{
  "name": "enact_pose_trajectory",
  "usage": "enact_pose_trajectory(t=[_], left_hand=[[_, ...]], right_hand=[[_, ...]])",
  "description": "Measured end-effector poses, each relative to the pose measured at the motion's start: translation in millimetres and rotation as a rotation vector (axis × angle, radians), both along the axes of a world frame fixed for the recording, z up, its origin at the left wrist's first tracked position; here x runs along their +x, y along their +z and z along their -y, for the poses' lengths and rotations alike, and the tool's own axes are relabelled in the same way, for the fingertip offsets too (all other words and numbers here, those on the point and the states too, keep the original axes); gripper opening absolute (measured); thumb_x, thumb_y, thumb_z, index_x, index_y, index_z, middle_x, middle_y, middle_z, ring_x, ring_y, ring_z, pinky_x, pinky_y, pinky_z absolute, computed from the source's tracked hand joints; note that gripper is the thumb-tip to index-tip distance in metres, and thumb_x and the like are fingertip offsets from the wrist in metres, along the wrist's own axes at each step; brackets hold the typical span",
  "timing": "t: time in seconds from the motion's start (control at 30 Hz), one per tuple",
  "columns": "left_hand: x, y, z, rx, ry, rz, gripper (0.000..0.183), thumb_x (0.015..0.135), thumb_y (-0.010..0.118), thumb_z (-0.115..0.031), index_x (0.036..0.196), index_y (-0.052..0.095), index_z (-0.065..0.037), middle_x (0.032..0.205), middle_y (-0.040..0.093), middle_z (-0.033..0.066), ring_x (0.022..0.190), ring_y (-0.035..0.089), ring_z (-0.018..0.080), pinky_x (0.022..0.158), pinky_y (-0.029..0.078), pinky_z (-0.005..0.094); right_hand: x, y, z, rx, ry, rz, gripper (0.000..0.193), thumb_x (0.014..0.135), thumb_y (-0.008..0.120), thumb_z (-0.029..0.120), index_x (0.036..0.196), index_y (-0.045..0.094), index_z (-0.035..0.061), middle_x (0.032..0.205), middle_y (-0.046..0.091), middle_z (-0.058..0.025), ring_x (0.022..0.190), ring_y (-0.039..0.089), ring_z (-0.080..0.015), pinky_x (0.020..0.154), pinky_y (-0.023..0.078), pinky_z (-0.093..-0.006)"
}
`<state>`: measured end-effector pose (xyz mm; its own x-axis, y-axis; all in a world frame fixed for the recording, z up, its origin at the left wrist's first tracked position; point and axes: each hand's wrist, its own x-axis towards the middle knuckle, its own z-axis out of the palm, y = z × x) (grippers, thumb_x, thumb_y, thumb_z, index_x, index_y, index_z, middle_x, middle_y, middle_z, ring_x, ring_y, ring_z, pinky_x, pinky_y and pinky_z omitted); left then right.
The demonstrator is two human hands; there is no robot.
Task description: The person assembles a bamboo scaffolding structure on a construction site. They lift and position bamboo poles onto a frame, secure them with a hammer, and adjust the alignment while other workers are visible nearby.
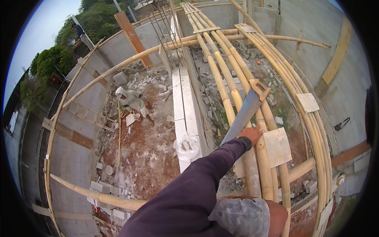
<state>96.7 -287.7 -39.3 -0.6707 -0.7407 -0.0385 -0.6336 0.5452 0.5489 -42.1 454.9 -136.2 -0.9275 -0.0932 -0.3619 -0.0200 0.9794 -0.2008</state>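
My left hand [253, 134], with a dark band at the wrist, is closed over a bamboo pole [261, 154] of the raised walkway. Its arm, in a dark purple sleeve, reaches up from the lower edge. Just beyond the hand, a handsaw [248, 109] lies aslant across the poles. Its wooden handle points away from me, and the lower end of the blade runs behind my forearm. Beside the hand, a square board [277, 147] sits on the poles. My right hand does not show. My bent leg [244, 215] is at the bottom.
Left of the walkway stands a white block wall [182, 106] with a clear plastic bag [187, 146] on top. Well below, a person in a white hood [132, 100] bends over reddish ground among rubble. Another bamboo walkway [312, 118] runs along the right. A curved bamboo rail crosses ahead.
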Motion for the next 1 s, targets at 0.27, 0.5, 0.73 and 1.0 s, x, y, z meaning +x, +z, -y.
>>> enact_pose_trajectory(t=[0.27,0.5,0.73,1.0], left_hand=[[0,4,0,0.06,-0.004,0.026,0.049,0.106,0.035,-0.044,0.122,0.049,0.0,0.096,0.069,0.0274,0.093,0.066,0.0448,0.085,0.049,0.0539],[-1,3,0,0.029,-0.004,0.007,0.051,0.105,0.036,-0.045,0.123,0.048,0.001,0.093,0.069,0.0272,0.092,0.066,0.0444,0.084,0.049,0.0535],[-1,2,-1,0.012,-0.009,-0.002,0.045,0.104,0.039,-0.043,0.114,0.048,0.0,0.09,0.068,0.0276,0.089,0.066,0.045,0.082,0.049,0.0541],[-2,2,-3,0.01,0.025,0.037,0.046,0.104,0.038,-0.045,0.115,0.049,-0.002,0.095,0.068,0.0279,0.091,0.066,0.0461,0.083,0.05,0.0554]], right_hand=[[13,-17,-68,0.094,0.005,0.002,0.053,0.102,0.049,0.034,0.152,0.04,0.0218,0.153,0.043,-0.0148,0.137,0.044,-0.0317,0.112,0.035,-0.0476],[10,-65,-109,0.645,0.146,-0.01,0.058,0.104,0.038,0.047,0.158,0.026,0.0299,0.163,0.026,-0.0133,0.148,0.024,-0.0376,0.117,0.018,-0.0632],[15,-60,-94,0.505,0.035,0.001,0.057,0.102,0.041,0.045,0.155,0.03,0.0266,0.157,0.031,-0.0141,0.144,0.029,-0.0373,0.114,0.022,-0.0615],[20,-45,-68,0.413,-0.041,-0.007,0.056,0.099,0.046,0.043,0.15,0.035,0.0228,0.151,0.037,-0.0151,0.139,0.034,-0.0371,0.112,0.026,-0.0596]])
